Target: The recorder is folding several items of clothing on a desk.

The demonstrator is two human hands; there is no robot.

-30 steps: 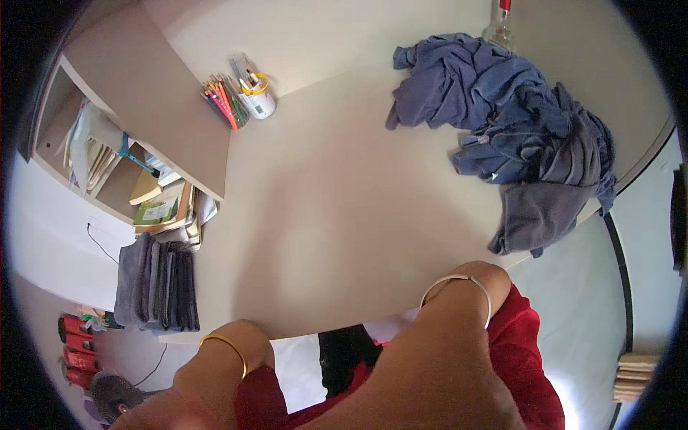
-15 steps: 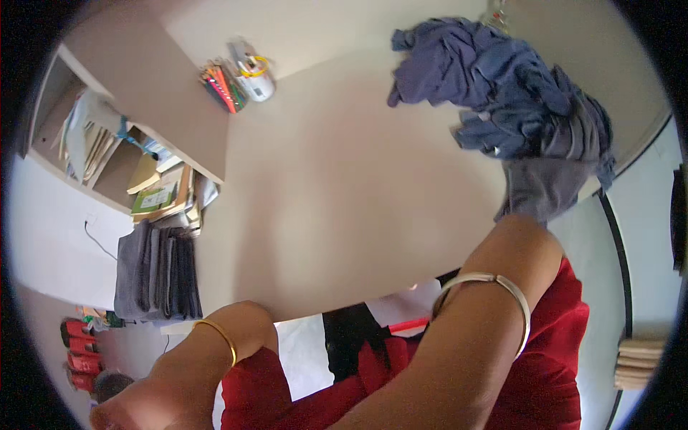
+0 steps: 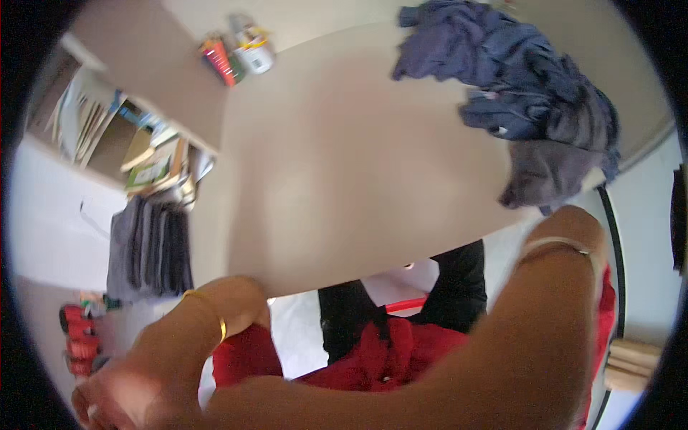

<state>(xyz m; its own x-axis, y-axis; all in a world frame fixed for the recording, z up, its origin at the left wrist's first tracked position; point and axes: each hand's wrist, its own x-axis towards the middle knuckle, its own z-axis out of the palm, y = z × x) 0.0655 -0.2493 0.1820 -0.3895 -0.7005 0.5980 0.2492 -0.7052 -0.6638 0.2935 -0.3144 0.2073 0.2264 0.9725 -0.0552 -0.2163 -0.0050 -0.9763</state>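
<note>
Both my forearms are raised close to the camera, elbows bent. My left hand (image 3: 118,398) is at the lower left corner, blurred and cut by the picture's dark rim. Its finger shapes do not show clearly, and I see nothing held in it. A gold bangle (image 3: 221,326) circles that arm, whose elbow is beside the desk's front edge. My right forearm (image 3: 444,387) crosses the bottom of the view toward the left, with a pale bangle (image 3: 555,242) near the elbow. The right hand itself is out of sight. No hand touches the dark crumpled clothes (image 3: 516,79) at the far right.
A pale desk (image 3: 344,172) spans the middle. On its left stand folded dark trousers (image 3: 150,247), books (image 3: 161,168) and an open shelf (image 3: 107,158). Colored pencils (image 3: 222,61) and a white cup (image 3: 256,59) are at the back. Folded beige cloths (image 3: 631,365) lie at lower right.
My right elbow has swung outward to the right, and its forearm now lies more level across the bottom. The desk and its things appear slightly higher in the view. My left arm has shifted slightly.
</note>
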